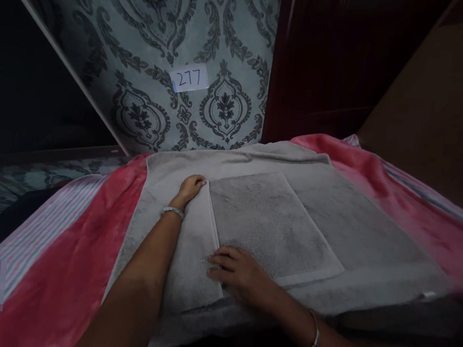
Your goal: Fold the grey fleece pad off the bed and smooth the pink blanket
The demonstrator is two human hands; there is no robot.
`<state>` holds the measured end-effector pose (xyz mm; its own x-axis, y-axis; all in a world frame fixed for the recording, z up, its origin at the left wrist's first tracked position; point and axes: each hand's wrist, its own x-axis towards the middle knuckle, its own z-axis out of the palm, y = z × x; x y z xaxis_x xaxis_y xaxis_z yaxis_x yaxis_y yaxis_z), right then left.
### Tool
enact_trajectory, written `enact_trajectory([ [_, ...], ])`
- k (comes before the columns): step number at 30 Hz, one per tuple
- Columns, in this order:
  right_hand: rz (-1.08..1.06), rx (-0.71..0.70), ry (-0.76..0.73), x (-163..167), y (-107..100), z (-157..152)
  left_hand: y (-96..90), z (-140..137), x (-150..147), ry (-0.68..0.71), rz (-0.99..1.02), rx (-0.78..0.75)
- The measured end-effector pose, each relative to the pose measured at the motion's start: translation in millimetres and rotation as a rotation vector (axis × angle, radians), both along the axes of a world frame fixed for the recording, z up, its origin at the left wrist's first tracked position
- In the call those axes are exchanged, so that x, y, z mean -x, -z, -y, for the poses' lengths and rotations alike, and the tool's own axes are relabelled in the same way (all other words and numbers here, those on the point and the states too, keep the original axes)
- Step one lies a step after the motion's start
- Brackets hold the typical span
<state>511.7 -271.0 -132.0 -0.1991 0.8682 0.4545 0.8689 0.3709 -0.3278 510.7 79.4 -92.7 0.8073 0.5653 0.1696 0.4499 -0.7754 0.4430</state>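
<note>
A folded grey towel [268, 220] lies flat as a rectangle, with a pale hem along its edges. Beneath it spreads a larger grey cloth [350, 215]; whether the two are one piece I cannot tell. My left hand [192, 187] is closed at the folded towel's far left corner, its fingertips pinched against the edge. Over the near part of the towel's left edge rests my right hand [242, 275], palm down, fingers stretched out and slightly apart.
Red blankets [109, 211] and striped cloth [56, 206] stick out around the grey cloth. Behind stands a patterned wall [235, 48] bearing a paper label [189, 78] marked 277. A dark red door or cabinet panel [323, 68] rises at the back right.
</note>
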Motion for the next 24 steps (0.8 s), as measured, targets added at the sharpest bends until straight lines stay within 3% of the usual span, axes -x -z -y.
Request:
enact_trajectory([
  [6, -0.153, 0.002, -0.019, -2.5, -4.2, 5.0, -0.1, 3.8, -0.8, 0.002, 0.019, 0.037],
  [10, -0.278, 0.022, -0.043, -13.1, -15.7, 0.0, -9.5, 9.1, 7.4, 0.022, 0.063, 0.049],
  [13, -0.223, 0.055, 0.031, -15.6, -40.3, -20.7, -25.4, 5.6, 28.4, 0.067, 0.1, 0.033],
  [17, -0.016, 0.082, -0.032, 0.3, -67.4, -65.9, -39.9, -8.0, 79.2, 0.167, 0.051, -0.009],
  [21, 0.131, 0.193, -0.115, 24.0, -57.7, -97.3, -25.8, -14.8, 123.4, 0.157, -0.196, -0.172],
  [24, 0.134, 0.27, -0.156, 34.0, -40.0, -99.3, -7.5, -13.1, 135.0, 0.106, -0.283, -0.201],
])
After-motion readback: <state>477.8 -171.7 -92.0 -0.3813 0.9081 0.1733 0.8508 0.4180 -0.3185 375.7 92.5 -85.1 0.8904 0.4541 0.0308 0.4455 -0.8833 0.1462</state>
